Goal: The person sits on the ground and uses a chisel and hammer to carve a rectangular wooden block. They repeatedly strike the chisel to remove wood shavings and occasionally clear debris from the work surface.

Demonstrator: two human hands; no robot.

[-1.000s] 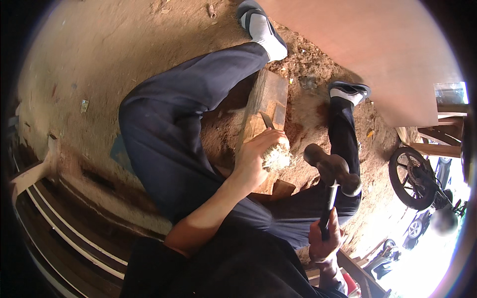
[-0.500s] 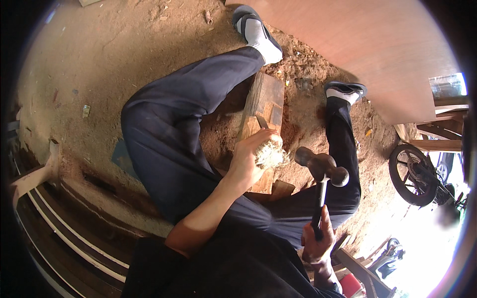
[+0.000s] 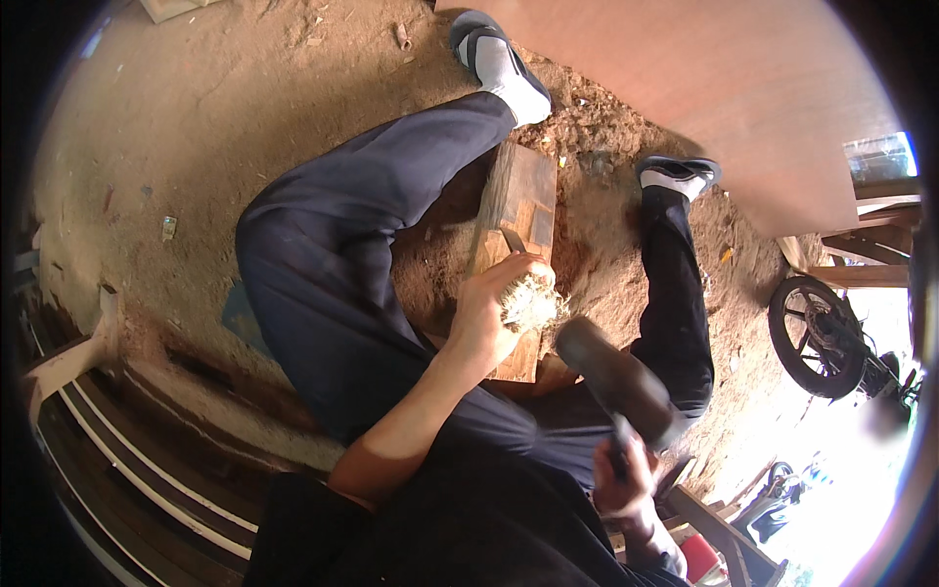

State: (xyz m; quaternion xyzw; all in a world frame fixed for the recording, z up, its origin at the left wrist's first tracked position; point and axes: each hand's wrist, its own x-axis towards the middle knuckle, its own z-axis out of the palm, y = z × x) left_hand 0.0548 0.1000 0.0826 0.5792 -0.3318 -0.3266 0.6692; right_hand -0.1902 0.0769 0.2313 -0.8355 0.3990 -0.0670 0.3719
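Observation:
My left hand (image 3: 476, 318) is closed around a chisel (image 3: 529, 302), whose frayed, splintered handle end sticks out above the fist. Beyond the fingers its flat blade shows against a wooden beam (image 3: 518, 186), which lies between my legs and has pale cut patches on top. My right hand (image 3: 628, 479) grips the dark handle of a ball-peen hammer (image 3: 618, 380). The hammer head is smeared by motion, raised to the right of the chisel and apart from it.
My bent legs flank the beam, feet in dark sandals (image 3: 677, 174) on brown dirt ground. A large plywood sheet (image 3: 724, 108) stands at the upper right. Stacked timber strips (image 3: 147, 470) lie at lower left. A motorcycle wheel (image 3: 814, 340) and timber pieces are at right.
The hammer has tilted in my right hand, its head coming up larger and closer to the camera. My left hand and the chisel have barely moved.

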